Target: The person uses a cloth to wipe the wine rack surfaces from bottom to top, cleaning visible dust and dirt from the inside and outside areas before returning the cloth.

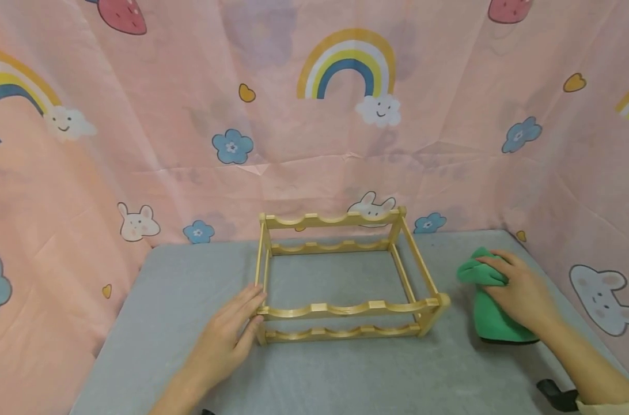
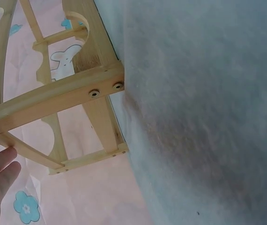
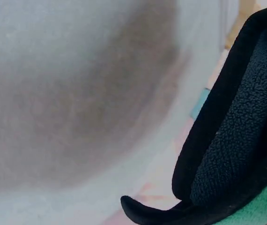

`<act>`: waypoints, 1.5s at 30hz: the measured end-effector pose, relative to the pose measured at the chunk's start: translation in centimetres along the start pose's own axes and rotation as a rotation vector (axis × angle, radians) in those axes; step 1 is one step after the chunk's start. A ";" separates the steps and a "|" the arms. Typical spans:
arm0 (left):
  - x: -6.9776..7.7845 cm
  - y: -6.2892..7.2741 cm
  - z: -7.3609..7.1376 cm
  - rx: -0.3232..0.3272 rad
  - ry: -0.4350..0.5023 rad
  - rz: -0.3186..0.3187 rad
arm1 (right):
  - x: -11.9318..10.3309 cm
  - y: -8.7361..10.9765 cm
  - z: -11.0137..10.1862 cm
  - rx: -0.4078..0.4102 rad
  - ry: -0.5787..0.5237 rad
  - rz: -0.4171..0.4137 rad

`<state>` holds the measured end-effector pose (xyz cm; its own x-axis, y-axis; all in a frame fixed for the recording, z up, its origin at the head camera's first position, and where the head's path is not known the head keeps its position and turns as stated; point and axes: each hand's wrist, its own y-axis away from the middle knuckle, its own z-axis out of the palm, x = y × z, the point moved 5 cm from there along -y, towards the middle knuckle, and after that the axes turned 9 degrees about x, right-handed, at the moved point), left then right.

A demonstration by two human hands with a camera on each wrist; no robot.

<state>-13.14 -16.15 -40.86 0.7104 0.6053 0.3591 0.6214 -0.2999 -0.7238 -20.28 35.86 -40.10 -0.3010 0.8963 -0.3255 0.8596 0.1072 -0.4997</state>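
Observation:
A pale wooden rack (image 1: 345, 310) with scalloped upper and lower rails stands on the grey-covered table. My left hand (image 1: 226, 334) grips its near left corner, thumb in front and fingers along the side. Up close in the left wrist view, the fingertips (image 2: 4, 164) are at the rack's frame (image 2: 54, 101), where screw heads show. To the right of the rack, my right hand (image 1: 524, 294) holds a bunched green cloth (image 1: 493, 314) just over the table. The right wrist view shows the cloth's black edging and dark fleecy underside (image 3: 236, 126); the fingers are mostly hidden there.
The grey tabletop (image 1: 345, 374) runs to a pink printed curtain (image 1: 273, 190) at the back and sides. The rack's far rail (image 1: 330, 248) stands near the table's back edge. A black strap piece (image 1: 555, 395) shows by the right wrist.

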 end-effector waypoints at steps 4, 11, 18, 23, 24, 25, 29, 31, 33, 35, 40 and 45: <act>0.0 0.1 0.0 0.005 0.022 -0.025 | -0.9 0.1 -1.5 0.112 0.007 -0.078; 0.1 0.1 -0.1 0.036 0.034 -0.019 | -2.2 0.5 -2.6 0.225 0.018 -0.184; -0.1 0.2 0.4 0.045 0.043 -0.021 | -3.8 1.6 -3.7 0.339 -0.002 -0.288; -0.1 0.2 0.3 0.056 0.070 -0.028 | -5.5 2.3 -4.1 0.422 -0.034 -0.356; -0.1 0.2 0.3 0.058 0.076 -0.029 | -5.8 2.5 -4.1 0.431 -0.044 -0.364; -0.1 0.2 0.3 0.058 0.079 -0.031 | -6.2 2.6 -4.1 0.446 -0.061 -0.379; -0.2 0.2 0.2 0.055 0.087 -0.039 | -7.6 3.3 -4.0 0.482 -0.110 -0.450; -0.2 0.2 0.3 0.053 0.091 -0.043 | -8.4 3.6 -4.0 0.495 -0.123 -0.489; -0.2 0.2 0.4 0.053 0.096 -0.045 | -9.2 4.0 -4.0 0.506 -0.135 -0.526; -0.2 0.3 0.4 0.054 0.098 -0.046 | -10.1 4.3 -3.9 0.520 -0.151 -0.559; -0.2 0.3 0.4 0.057 0.102 -0.051 | -11.9 5.2 -3.9 0.555 -0.211 -0.644; -0.2 0.3 0.3 0.055 0.099 -0.055 | -12.9 6.1 -3.2 0.519 -0.209 -0.723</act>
<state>-13.19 -16.10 -41.31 0.7067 0.5433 0.4532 0.6431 -0.2261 -0.7317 -9.84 26.36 -36.41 -0.8059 0.5846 0.0935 0.1545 0.3601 -0.9201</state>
